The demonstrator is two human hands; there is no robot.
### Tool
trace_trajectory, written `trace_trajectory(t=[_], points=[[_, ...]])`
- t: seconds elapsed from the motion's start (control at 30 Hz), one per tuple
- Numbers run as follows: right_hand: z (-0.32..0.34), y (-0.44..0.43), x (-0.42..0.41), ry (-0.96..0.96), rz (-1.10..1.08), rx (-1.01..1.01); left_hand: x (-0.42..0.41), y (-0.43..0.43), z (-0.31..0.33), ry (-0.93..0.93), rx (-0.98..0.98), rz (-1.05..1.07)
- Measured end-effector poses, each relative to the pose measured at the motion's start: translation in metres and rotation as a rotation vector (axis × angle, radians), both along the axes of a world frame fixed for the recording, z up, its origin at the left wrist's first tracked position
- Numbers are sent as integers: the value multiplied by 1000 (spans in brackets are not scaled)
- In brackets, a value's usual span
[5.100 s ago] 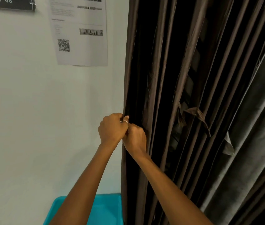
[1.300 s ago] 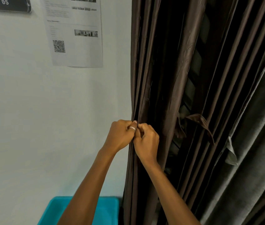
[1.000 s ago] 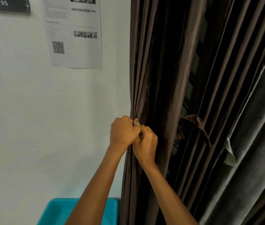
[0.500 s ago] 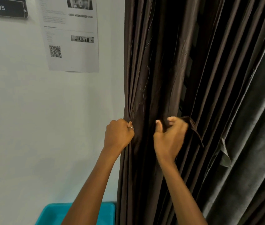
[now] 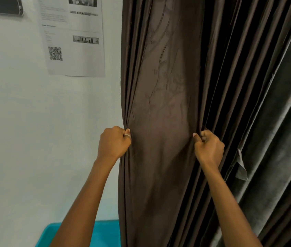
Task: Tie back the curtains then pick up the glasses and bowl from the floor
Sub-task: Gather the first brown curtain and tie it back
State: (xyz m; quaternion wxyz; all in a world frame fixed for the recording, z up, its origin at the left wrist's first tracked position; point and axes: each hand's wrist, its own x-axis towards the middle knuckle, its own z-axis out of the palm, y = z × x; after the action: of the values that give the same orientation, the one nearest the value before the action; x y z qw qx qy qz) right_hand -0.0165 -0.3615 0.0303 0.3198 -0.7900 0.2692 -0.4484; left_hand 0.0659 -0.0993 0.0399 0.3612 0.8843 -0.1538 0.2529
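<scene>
Both fists are closed on the brown curtain point(image 5: 160, 104). The left grip point(image 5: 113, 143) has its fingers curled tight round the curtain's outer edge, right beside the wall point(image 5: 34, 122). The right grip point(image 5: 209, 147) is bunched on a fold further in, thumb up, at about the same height. Whether a tie strip is inside that fist, I cannot tell.

Between the two, a panel of cloth lies flat and taut, and that's the relation that matters. The curtain's long axis runs straight up and down and the two grips sit level across it, so the gathering move, as I read it, runs sideways, one fist toward the other. The rest of the pleats, and the grey curtain point(image 5: 280, 122), hang off to the right of the right grip, so that hand is the nearer one to sweep them in.

Nothing is tied yet. Glasses and bowl are out of view; only a teal bin point(image 5: 105, 232) shows low down by the wall.
</scene>
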Motion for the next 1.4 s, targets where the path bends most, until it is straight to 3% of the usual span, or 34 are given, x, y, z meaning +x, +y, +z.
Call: trace_trajectory(t=[0.4, 0.87, 1.17, 1.4], points=[[-22, 86, 5, -76, 253, -257, -19, -36, -4, -52, 34, -114], [-25, 117, 13, -149, 411, -137, -21, -39, -18, -142, -74, -314], [-28, 118, 8, -186, 419, -121, -29, -44, -14, -22, -140, -411], [-31, 123, 8, -244, 422, -132, -36, -57, 5, -22, -31, -84]])
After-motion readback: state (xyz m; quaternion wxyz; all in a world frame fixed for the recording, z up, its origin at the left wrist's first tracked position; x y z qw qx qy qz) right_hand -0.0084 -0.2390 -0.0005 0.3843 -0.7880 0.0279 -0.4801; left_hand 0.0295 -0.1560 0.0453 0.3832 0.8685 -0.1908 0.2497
